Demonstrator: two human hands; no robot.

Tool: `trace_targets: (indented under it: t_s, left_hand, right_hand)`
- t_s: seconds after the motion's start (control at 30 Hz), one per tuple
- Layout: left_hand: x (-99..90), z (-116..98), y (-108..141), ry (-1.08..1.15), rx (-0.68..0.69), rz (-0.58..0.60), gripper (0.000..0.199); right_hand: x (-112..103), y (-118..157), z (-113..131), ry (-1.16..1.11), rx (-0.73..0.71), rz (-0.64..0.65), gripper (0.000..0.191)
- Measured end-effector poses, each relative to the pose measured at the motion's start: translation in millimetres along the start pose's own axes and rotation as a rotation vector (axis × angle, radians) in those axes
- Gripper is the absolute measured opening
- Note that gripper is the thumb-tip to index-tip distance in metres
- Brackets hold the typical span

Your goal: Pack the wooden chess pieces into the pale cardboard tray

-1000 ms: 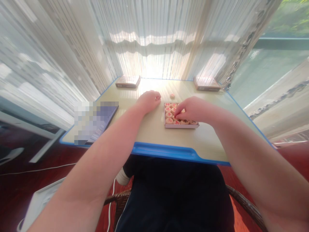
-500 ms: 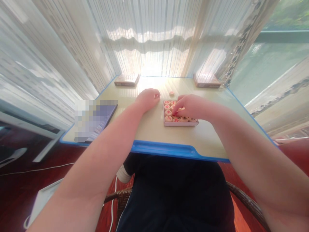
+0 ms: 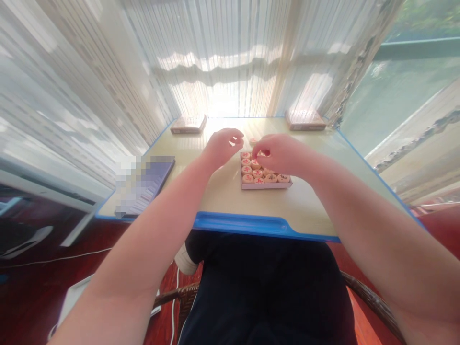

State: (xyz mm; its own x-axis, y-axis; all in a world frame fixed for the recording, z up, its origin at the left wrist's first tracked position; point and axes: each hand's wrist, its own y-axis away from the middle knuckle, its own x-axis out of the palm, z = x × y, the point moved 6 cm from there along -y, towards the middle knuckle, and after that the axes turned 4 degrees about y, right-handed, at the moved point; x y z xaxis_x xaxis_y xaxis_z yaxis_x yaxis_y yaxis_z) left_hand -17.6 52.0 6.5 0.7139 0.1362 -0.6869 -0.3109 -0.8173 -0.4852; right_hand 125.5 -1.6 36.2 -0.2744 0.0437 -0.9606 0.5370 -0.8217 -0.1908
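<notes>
A shallow box (image 3: pixel 266 186) stands on the pale table, with several round wooden pieces in it that bear red or black characters. One loose round piece (image 3: pixel 253 141) lies on the table behind the box, between my hands. My left hand (image 3: pixel 227 143) hovers left of the box's back corner, its fingers curved and apart, holding nothing. Over the back part of the box is my right hand (image 3: pixel 275 152), thumb and fingers bent downward above the pieces. Its fingertips are near a red-marked piece, and it covers part of the box. Whether it holds a piece cannot be made out.
Flat boxes stand at the table's back left (image 3: pixel 189 124) and back right (image 3: pixel 305 120). A purple-blue book or folder (image 3: pixel 158 179), partly blurred, lies at the left. A blue tray edge (image 3: pixel 240 223) runs along the front.
My right hand has risen from the middle of the box toward its back left, uncovering more pieces. My left hand has moved slightly right, and its fingers have spread a little.
</notes>
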Motion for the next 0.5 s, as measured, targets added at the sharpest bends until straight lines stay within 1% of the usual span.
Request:
trace_targets:
  t_s: [0.07,0.13,0.2,0.3,0.4,0.5]
  left_hand:
    - [-1.4,-7,1,0.11,-0.027,-0.016,0.024]
    - [-0.5,-13,2,0.201,-0.049,0.0,0.025]
    - [2.7,-16,4,0.269,-0.082,0.047,0.024]
    - [7.7,-16,5,0.366,-0.149,0.105,0.024]
    - [9.1,-17,6,0.482,-0.19,0.13,0.028]
    - [8.1,-21,7,0.583,-0.229,0.15,0.033]
  right_hand:
    - [-8,1,-4,-0.017,0.039,-0.105,0.023]
    - [-12,1,-9,-0.047,0.091,-0.165,0.025]
    - [-12,1,-13,-0.079,0.136,-0.181,0.027]
    - [-7,0,-16,-0.103,0.17,-0.169,0.027]
    - [-2,-1,-17,-0.127,0.186,-0.17,0.03]
    - [-3,-1,-14,-0.165,0.169,-0.217,0.033]
